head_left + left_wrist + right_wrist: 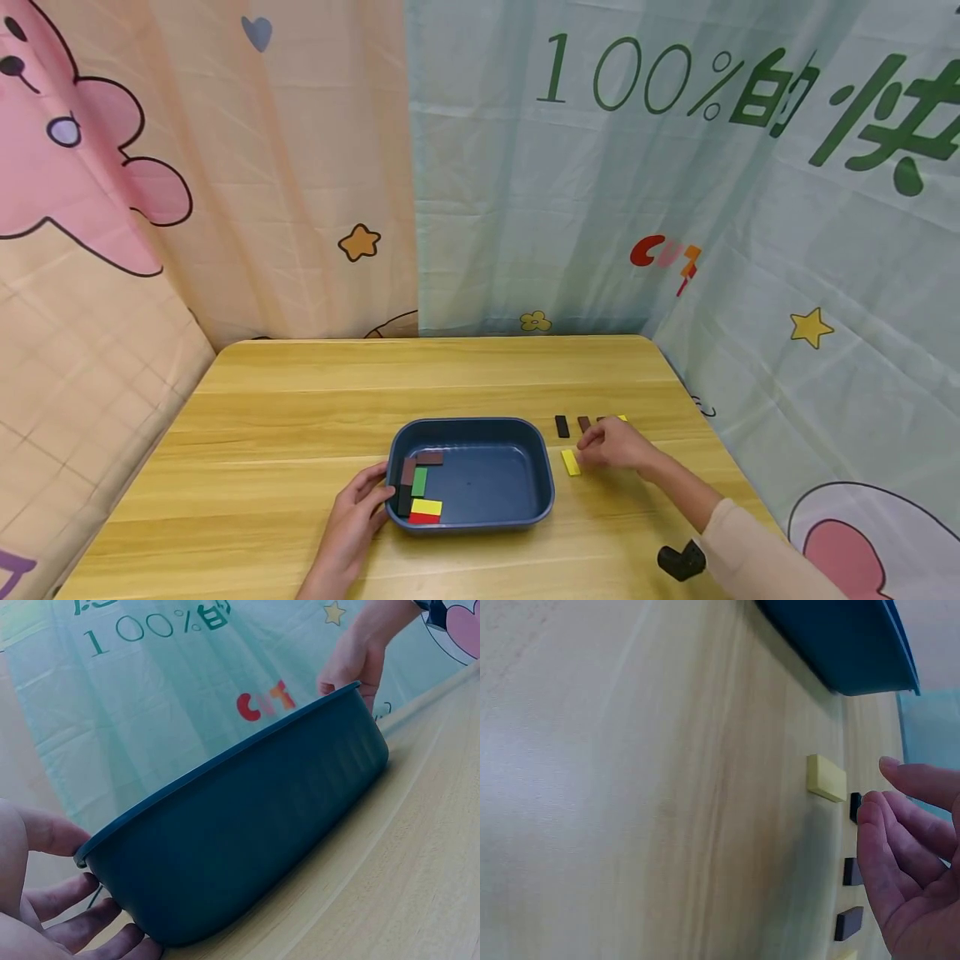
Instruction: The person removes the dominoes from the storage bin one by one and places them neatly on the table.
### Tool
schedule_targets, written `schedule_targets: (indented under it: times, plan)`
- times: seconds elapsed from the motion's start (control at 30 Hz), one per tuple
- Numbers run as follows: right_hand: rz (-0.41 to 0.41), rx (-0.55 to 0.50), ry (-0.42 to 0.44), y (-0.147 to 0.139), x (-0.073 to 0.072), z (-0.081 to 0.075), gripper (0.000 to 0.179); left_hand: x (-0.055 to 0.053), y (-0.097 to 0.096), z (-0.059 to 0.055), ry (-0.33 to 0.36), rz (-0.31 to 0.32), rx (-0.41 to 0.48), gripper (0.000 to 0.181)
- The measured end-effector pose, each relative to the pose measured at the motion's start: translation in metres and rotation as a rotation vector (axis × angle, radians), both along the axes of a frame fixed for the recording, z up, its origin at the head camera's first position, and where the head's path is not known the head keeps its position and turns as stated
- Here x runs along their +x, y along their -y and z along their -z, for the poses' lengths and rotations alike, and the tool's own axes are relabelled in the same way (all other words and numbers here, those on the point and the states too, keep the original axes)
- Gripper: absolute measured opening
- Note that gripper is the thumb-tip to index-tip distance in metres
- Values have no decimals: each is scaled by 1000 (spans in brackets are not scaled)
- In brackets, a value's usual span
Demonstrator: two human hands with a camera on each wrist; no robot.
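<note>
A dark blue plastic basin [480, 527] stands on the table. My left hand [352, 517] holds its left end, the thumb at the rim and the fingers against the outer wall. Inside, along the left, lie brown blocks [429, 457], a green block [419, 482], black [404, 502], a yellow block [427, 507] and a red block [424, 518]. Right of the basin, my right hand [617, 446] hovers by a loose yellow block [826, 778]. Its thumb and fingertips are apart, with nothing between them in the right wrist view.
Behind the right hand runs a row with a black block [562, 427], brown blocks [848, 923] and another yellow block [622, 418], partly hidden in the head view. A black object [681, 562] shows by the right sleeve. Printed curtains [487, 208] hang behind the wooden table [300, 392].
</note>
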State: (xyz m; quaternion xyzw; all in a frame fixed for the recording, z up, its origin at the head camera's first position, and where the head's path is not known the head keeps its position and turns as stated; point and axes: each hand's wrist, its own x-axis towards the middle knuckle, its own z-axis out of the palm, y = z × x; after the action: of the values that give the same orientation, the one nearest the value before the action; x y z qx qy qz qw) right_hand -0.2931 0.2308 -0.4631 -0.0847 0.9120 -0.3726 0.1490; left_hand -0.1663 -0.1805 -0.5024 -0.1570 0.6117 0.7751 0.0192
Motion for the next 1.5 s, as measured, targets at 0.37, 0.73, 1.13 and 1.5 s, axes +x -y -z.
schedule_targets:
  times: [0.37, 0.73, 1.13, 1.5]
  plan:
    - [-132, -114, 48, 8, -9, -19, 23, 1, -2, 2, -3, 1, 0, 46]
    - [-278, -77, 10, 44, -19, -44, 24, 1, -1, 3, -7, -2, 12, 46]
    - [-457, 63, -53, 100, -24, -65, 20, -1, 2, 3, -3, 0, -1, 46]
    - [-586, 142, -141, 149, -28, -70, 18, -1, 1, 1, -17, -2, 13, 45]
